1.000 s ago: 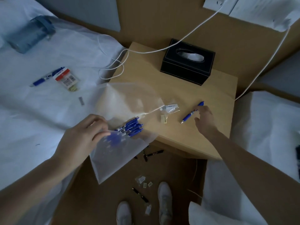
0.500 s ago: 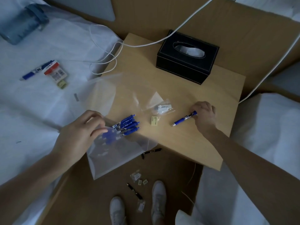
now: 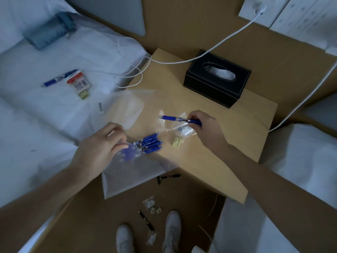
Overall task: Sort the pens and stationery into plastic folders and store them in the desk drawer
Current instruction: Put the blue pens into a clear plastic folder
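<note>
Head view
Desk: a small light wood desk (image 3: 228, 143) stands between two beds with white sheets, the left bed (image 3: 36, 125) and the right bed (image 3: 300, 170).
Floor: brown floor (image 3: 82, 216) below, with two white shoes (image 3: 172, 230), some black pens (image 3: 145, 220) and tiny clear packets (image 3: 149, 203).
Wall: a white cable (image 3: 218, 41) runs from a wall plug down over the desk.
Tissue box: a black tissue box (image 3: 217, 77) sits at the back of the desk.
Folder: a clear plastic folder (image 3: 131, 172) lies on the front left corner of the desk and hangs over the edge.
Blue pens: a bunch of blue pens (image 3: 150, 144) lies at the folder's mouth.
Left hand: the left hand (image 3: 98, 148) pinches the folder's top sheet.
Right hand: the right hand (image 3: 206, 128) pinches one blue pen (image 3: 175, 118) just above the desk.
Small things: a small clear bag (image 3: 184, 131) and a yellow tag (image 3: 177, 142) lie on the desk near the right hand.
Left bed: a blue bottle (image 3: 49, 31), a blue marker (image 3: 56, 79) and a packet with a red top (image 3: 78, 83).
Writing: the packet and the tag have print on them, too small to read.
</note>
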A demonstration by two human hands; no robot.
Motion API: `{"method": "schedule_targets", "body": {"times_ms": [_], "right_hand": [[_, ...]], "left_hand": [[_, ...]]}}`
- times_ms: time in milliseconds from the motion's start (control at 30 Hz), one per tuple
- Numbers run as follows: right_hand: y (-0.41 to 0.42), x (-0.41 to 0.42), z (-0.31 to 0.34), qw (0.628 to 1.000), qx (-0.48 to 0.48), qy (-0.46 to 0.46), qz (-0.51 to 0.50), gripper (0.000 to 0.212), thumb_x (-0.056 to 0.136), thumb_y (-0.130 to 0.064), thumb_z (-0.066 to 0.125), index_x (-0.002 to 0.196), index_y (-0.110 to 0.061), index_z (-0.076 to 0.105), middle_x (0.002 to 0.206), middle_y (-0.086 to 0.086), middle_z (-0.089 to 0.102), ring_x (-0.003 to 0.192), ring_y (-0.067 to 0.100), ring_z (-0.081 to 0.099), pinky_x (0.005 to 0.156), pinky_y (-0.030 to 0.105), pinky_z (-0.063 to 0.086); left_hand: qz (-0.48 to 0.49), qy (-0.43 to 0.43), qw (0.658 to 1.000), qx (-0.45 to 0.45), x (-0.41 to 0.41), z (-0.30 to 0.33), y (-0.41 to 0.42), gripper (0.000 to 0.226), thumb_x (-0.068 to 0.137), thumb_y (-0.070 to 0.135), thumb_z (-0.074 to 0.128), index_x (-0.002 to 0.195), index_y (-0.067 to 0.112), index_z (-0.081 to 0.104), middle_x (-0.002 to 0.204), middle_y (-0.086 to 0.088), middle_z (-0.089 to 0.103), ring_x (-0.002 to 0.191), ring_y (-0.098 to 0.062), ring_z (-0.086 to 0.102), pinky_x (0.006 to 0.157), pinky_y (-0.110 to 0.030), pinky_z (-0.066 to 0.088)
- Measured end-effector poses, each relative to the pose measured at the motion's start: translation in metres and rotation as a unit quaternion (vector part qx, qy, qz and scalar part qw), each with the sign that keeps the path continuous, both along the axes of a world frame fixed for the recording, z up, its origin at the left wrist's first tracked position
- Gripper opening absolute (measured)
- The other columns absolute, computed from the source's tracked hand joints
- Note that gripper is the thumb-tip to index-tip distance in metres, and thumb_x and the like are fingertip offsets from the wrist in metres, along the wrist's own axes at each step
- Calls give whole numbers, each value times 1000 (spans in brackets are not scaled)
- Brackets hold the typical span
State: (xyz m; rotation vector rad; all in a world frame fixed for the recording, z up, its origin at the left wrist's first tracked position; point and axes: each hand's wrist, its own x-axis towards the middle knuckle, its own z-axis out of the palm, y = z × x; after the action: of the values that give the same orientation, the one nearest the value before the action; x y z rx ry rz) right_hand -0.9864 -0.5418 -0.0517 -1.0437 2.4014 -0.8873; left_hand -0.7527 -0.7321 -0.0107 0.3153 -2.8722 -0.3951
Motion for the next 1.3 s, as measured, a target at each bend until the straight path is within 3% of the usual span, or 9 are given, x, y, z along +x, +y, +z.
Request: {"method": "schedule_targets", "body": {"times_ms": [200, 400, 567, 667, 733, 900, 1033, 1200, 1300], "right_hand": [[-60, 39, -31, 991, 11, -66, 115, 28, 90, 7, 48, 112, -3, 62, 108, 15, 61, 98, 26, 56, 84, 23, 38], [-93, 52, -51, 986, 30, -51, 154, 30, 87, 9, 47, 110, -3, 62, 108, 13, 61, 97, 26, 57, 89, 31, 43], [-113, 56, -67, 960, 80, 86, 253, 24, 84, 4, 53, 102, -6, 65, 101, 10, 61, 96, 28, 53, 82, 30, 31], [-115, 60, -77, 940, 78, 196, 268, 24, 62, 4, 74, 82, -8, 68, 87, 7, 62, 84, 29, 59, 76, 28, 28], [-114, 63, -79, 936, 63, 222, 265, 28, 50, 2, 81, 72, -9, 68, 80, 6, 61, 75, 29, 60, 73, 28, 27], [-122, 62, -64, 957, -11, 138, 253, 20, 66, 8, 71, 83, -3, 69, 88, 13, 61, 78, 34, 59, 73, 37, 50], [-133, 60, -33, 974, -80, 79, 197, 22, 82, 1, 63, 101, -7, 69, 100, 11, 59, 82, 27, 60, 73, 32, 49], [-149, 55, 5, 977, -113, 57, 174, 21, 85, 0, 62, 101, -11, 70, 97, 3, 62, 78, 11, 57, 79, 32, 52], [-166, 51, 33, 975, -125, 70, 171, 20, 85, 0, 62, 100, -10, 70, 95, 4, 63, 77, 12, 57, 79, 34, 51]], "left_hand": [[27, 4, 1000, 16, 6, -7, -3, 31, 86, 39, 58, 77, 10, 61, 98, -4, 60, 66, -25, 62, 53, -24, 40], [50, 23, 998, 38, 14, -15, -4, 29, 84, 39, 50, 78, 12, 60, 102, 2, 56, 70, -22, 62, 53, -24, 41], [53, 33, 997, 53, 17, -20, -8, 19, 85, 37, 53, 82, 18, 54, 103, 3, 55, 66, -18, 57, 55, -21, 39], [60, 34, 996, 58, 19, -18, -13, 19, 85, 39, 52, 83, 20, 53, 104, 6, 53, 70, -15, 56, 54, -22, 41], [68, 35, 995, 57, 21, -16, -17, 20, 84, 39, 52, 82, 19, 55, 105, 8, 51, 70, -12, 54, 55, -21, 40], [59, 29, 996, 54, 27, -5, -28, 18, 84, 38, 50, 82, 20, 55, 103, 4, 56, 65, -17, 59, 51, -27, 48], [88, 36, 993, 71, 38, 14, -37, 10, 85, 36, 50, 84, 27, 45, 102, 11, 48, 69, -20, 62, 53, -35, 53], [127, 36, 989, 58, 59, 54, -59, 11, 85, 38, 48, 86, 28, 51, 99, 13, 51, 73, -13, 59, 60, -34, 54], [153, 36, 988, 12, 75, 88, -85, 19, 84, 39, 49, 83, 22, 58, 97, 10, 54, 71, -12, 57, 58, -30, 51]]}}
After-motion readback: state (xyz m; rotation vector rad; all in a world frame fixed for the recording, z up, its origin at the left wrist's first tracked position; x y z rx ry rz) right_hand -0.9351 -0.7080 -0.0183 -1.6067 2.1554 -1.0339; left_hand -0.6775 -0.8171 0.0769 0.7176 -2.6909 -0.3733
